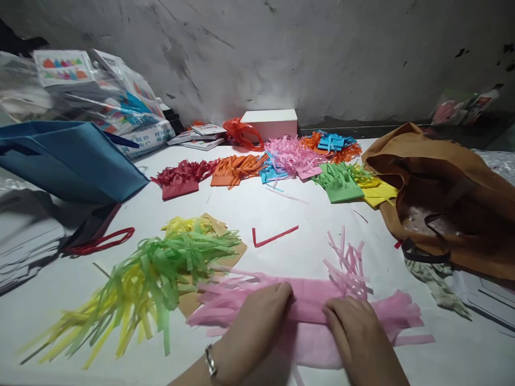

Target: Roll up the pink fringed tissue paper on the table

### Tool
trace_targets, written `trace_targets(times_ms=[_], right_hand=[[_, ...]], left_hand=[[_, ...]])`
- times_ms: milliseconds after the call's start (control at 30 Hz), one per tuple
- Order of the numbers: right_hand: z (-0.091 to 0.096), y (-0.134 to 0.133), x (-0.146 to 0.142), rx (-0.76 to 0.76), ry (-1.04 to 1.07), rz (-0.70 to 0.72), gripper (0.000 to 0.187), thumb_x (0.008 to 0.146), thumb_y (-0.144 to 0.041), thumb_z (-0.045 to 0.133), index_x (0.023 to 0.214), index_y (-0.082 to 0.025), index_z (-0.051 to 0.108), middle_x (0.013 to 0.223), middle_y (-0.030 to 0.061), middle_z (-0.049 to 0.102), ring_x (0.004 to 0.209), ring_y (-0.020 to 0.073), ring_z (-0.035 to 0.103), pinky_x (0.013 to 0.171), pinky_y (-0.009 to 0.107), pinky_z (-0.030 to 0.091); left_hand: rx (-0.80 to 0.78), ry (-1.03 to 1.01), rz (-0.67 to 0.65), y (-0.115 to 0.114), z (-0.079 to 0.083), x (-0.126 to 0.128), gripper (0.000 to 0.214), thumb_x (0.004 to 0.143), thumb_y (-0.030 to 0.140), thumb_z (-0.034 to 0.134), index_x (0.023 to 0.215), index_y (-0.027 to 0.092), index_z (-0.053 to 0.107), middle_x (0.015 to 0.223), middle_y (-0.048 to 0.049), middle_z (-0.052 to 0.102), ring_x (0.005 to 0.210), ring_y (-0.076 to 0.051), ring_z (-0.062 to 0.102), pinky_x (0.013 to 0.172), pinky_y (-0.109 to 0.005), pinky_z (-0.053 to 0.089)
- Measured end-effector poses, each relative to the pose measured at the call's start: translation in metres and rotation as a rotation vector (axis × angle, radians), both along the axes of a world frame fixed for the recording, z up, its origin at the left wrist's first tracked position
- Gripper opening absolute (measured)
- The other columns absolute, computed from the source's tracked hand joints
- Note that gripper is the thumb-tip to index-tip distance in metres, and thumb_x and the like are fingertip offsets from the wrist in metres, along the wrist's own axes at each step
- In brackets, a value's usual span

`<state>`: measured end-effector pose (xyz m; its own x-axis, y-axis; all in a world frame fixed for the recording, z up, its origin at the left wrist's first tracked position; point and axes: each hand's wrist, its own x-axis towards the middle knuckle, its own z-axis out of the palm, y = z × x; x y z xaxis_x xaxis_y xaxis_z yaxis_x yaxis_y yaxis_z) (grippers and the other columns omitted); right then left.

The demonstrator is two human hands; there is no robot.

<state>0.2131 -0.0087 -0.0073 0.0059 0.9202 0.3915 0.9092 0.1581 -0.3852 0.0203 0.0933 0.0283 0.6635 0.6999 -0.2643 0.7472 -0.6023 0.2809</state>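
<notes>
Here, both hands work at the near edge of the white desk. The left hand and the right hand lie side by side, a little apart, on the pink fringed tissue paper. Each hand has its fingers curled down and closed over the sheet's folded middle band. The sheet's cut strips fan out past both hands to the left and right. A metal bracelet sits on the left wrist.

Just left of the pink sheet lies a heap of green and yellow fringed tissue. It partly rests on a brown paper sheet, and its strips trail toward the near left corner. A bent red paper strip lies alone mid-desk.

Toward the far edge runs a row of folded fringed bundles: red, orange, pink, green and yellow. A white box stands behind them against the wall. A blue cloth bag lies at the left edge, with a red cord loop in front of it. A brown cloth bag lies open at the right edge.
</notes>
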Motion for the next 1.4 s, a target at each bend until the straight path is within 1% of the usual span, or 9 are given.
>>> trace_targets(times_ms=[200, 333, 433, 533, 800, 1000, 1100, 1233, 1400], right_hand=[[-0.010, 0.026, -0.001, -0.080, -0.191, -0.227, 0.026, 0.096, -0.021, 0.056, 0.072, -0.027, 0.048, 0.056, -0.0056, 0.060, 0.049, 0.0220, 0.062, 0.049, 0.035, 0.036], [-0.006, 0.027, -0.004, 0.003, -0.221, -0.273, 0.014, 0.097, -0.017, 0.050, 0.088, -0.022, 0.059, 0.077, 0.0040, 0.069, 0.071, 0.0269, 0.067, 0.066, 0.040, 0.046], [-0.006, 0.021, -0.012, 0.204, -0.154, -0.111, 0.024, 0.097, -0.009, 0.044, 0.107, -0.018, 0.064, 0.104, 0.0108, 0.069, 0.099, 0.0293, 0.063, 0.092, 0.049, 0.045], [-0.013, 0.014, -0.018, 0.274, -0.095, 0.101, 0.029, 0.098, -0.009, 0.039, 0.105, -0.017, 0.066, 0.098, 0.0076, 0.068, 0.093, 0.0233, 0.062, 0.089, 0.039, 0.048], [-0.030, 0.008, -0.016, 0.206, -0.161, 0.145, 0.038, 0.089, 0.000, 0.042, 0.113, -0.016, 0.067, 0.104, 0.0080, 0.069, 0.097, 0.0229, 0.063, 0.090, 0.036, 0.048], [-0.030, 0.010, -0.017, 0.255, -0.224, 0.133, 0.040, 0.085, 0.006, 0.040, 0.107, -0.013, 0.068, 0.099, 0.0074, 0.070, 0.093, 0.0224, 0.065, 0.087, 0.036, 0.049], [-0.027, 0.010, -0.015, 0.290, -0.238, 0.139, 0.036, 0.086, 0.005, 0.043, 0.106, -0.012, 0.068, 0.100, 0.0076, 0.072, 0.094, 0.0227, 0.066, 0.089, 0.037, 0.049], [-0.023, 0.011, -0.014, 0.337, -0.157, 0.176, 0.025, 0.091, -0.003, 0.049, 0.108, -0.011, 0.066, 0.097, 0.0087, 0.071, 0.092, 0.0218, 0.065, 0.088, 0.035, 0.047], [-0.021, 0.008, -0.010, 0.238, -0.164, 0.166, 0.030, 0.097, -0.005, 0.039, 0.109, -0.015, 0.065, 0.097, 0.0060, 0.069, 0.090, 0.0214, 0.061, 0.086, 0.036, 0.043]], left_hand=[[-0.008, 0.095, 0.017, 0.024, 0.014, 0.018, 0.025, 0.099, 0.012, 0.042, 0.090, 0.016, 0.065, 0.085, -0.0095, 0.074, 0.072, -0.027, 0.069, 0.062, -0.034, 0.045], [-0.013, 0.110, 0.038, 0.028, 0.009, 0.020, 0.023, 0.095, 0.011, 0.044, 0.089, 0.016, 0.066, 0.085, -0.0102, 0.075, 0.076, -0.028, 0.071, 0.063, -0.033, 0.045], [-0.035, 0.094, 0.038, 0.028, 0.008, 0.020, 0.022, 0.094, 0.012, 0.045, 0.089, 0.017, 0.065, 0.085, -0.0094, 0.075, 0.076, -0.027, 0.070, 0.063, -0.033, 0.044], [-0.070, 0.066, 0.015, 0.026, 0.014, 0.014, 0.019, 0.093, 0.012, 0.046, 0.093, 0.018, 0.064, 0.087, -0.0076, 0.074, 0.077, -0.025, 0.069, 0.064, -0.032, 0.045], [-0.073, -0.065, 0.031, 0.043, 0.039, -0.048, 0.035, 0.084, -0.001, 0.042, 0.100, 0.021, 0.064, 0.102, -0.0049, 0.071, 0.088, -0.020, 0.068, 0.073, -0.029, 0.047], [0.335, -0.071, 0.284, 0.061, 0.043, -0.093, 0.036, 0.088, 0.002, 0.041, 0.114, 0.013, 0.065, 0.115, -0.0125, 0.068, 0.107, -0.029, 0.064, 0.092, -0.044, 0.049], [0.398, -0.248, 0.139, 0.031, 0.033, -0.072, 0.034, 0.096, 0.008, 0.043, 0.124, 0.018, 0.059, 0.132, -0.0100, 0.061, 0.122, -0.028, 0.054, 0.104, -0.044, 0.044], [0.376, -0.403, -0.275, -0.008, 0.003, -0.025, 0.024, 0.096, 0.012, 0.057, 0.118, 0.022, 0.060, 0.117, -0.0047, 0.069, 0.105, -0.024, 0.058, 0.101, -0.043, 0.039], [0.300, -0.435, -0.273, -0.008, -0.021, -0.013, 0.013, 0.097, 0.010, 0.056, 0.090, 0.020, 0.060, 0.090, 0.0005, 0.070, 0.082, -0.019, 0.055, 0.090, -0.039, 0.035]])
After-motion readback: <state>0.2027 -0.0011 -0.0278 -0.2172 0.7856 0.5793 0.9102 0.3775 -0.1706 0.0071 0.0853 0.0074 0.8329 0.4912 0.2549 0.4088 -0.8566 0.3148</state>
